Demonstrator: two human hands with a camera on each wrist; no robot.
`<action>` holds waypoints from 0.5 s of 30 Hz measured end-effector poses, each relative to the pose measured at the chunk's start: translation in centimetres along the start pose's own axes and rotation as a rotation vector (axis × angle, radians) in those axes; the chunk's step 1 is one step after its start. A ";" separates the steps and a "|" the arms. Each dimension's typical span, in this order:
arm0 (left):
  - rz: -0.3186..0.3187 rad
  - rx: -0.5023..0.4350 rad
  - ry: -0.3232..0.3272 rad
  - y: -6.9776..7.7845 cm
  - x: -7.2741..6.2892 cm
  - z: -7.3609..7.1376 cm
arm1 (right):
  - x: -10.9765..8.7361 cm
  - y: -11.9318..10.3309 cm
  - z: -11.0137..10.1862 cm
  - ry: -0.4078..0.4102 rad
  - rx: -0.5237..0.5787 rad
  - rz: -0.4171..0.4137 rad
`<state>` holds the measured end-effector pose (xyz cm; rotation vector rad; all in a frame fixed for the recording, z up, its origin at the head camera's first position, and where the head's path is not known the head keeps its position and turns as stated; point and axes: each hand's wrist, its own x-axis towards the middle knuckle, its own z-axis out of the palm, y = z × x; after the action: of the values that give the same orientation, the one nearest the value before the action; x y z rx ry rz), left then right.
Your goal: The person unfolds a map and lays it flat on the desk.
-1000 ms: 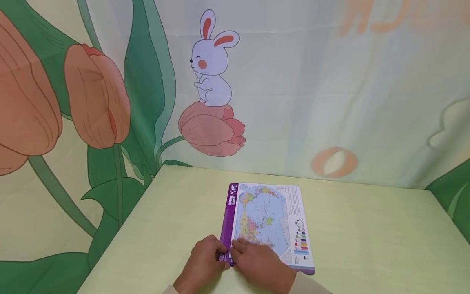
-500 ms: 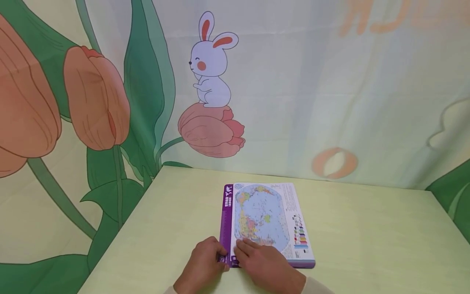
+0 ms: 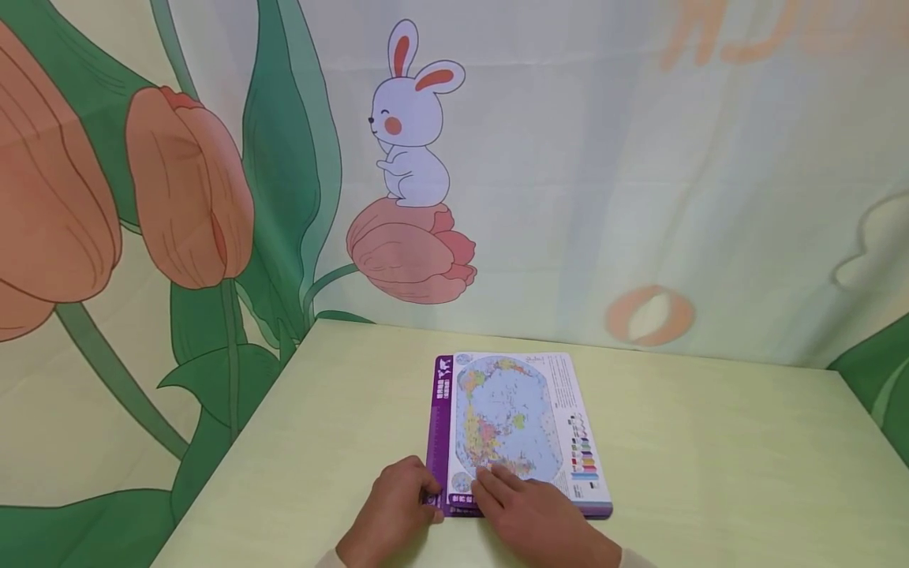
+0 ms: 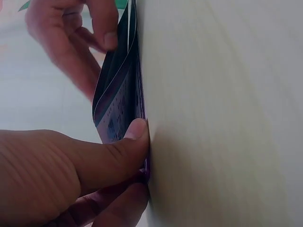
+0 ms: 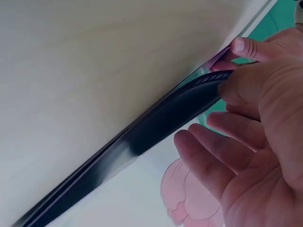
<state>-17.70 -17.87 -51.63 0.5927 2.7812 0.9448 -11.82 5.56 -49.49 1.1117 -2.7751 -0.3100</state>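
A world map desk mat (image 3: 507, 418) with a purple border lies turned sideways on the table; at least two layers show at its near edge. My left hand (image 3: 399, 505) pinches its near left corner, thumb at the edge in the left wrist view. My right hand (image 3: 533, 513) lies over the near edge, its fingers (image 3: 497, 477) fairly straight above the map. In the right wrist view the right thumb touches the edge of a bowed upper layer (image 5: 180, 106). The left wrist view shows that layer (image 4: 111, 90) arched off the lower one between my hands.
The pale yellow-green table (image 3: 710, 457) extends around the mat, wider on the right. Behind it hangs a printed cloth (image 3: 554, 197) with tulips and a rabbit, meeting the table's back edge.
My right hand has slid a little to the right along the near edge. The mat's upper layer shifted left, and a purple strip with lettering now shows beside my fingers. My left hand stays at the corner.
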 end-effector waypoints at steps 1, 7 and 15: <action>-0.005 0.000 -0.004 0.1 0.1 0.0 | -0.4 0.2 0.0 -0.002 0.000 0.005; 0.001 0.000 -0.007 0.3 0.1 -0.1 | -2.8 1.7 0.5 -0.002 0.027 0.042; -0.048 -0.006 -0.045 0.6 0.3 0.0 | -5.4 3.1 0.9 -0.052 0.082 0.150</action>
<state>-17.74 -17.34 -51.29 0.5368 2.7392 0.9178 -10.14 11.62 -49.86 0.9178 -2.9207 -0.2125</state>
